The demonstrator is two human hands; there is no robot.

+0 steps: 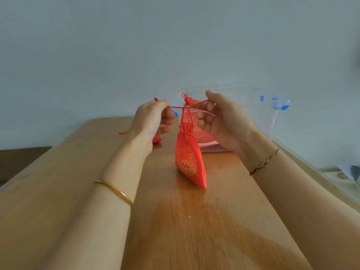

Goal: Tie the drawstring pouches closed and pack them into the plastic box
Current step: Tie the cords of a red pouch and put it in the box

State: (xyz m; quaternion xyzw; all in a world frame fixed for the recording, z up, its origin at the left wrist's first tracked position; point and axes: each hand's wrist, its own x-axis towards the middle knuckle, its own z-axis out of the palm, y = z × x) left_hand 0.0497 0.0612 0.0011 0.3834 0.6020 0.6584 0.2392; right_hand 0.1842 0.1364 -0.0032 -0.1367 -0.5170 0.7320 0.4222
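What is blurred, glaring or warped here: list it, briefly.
Head view: soft even light, pale sheen on the table before the red pouch; wide-angle stretch swells the forearms and bends the table edges; near foreground smeared; the clear plastic box behind the left hand and right hand, both pinching the drawstring, nearly fades into the wall.

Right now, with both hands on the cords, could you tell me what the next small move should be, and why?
Probably draw the hands a little wider apart to tighten the tie: the left hand and right hand each pinch an end of the drawstring, the cords cross between them, and the red pouch hangs below with its neck already gathered.
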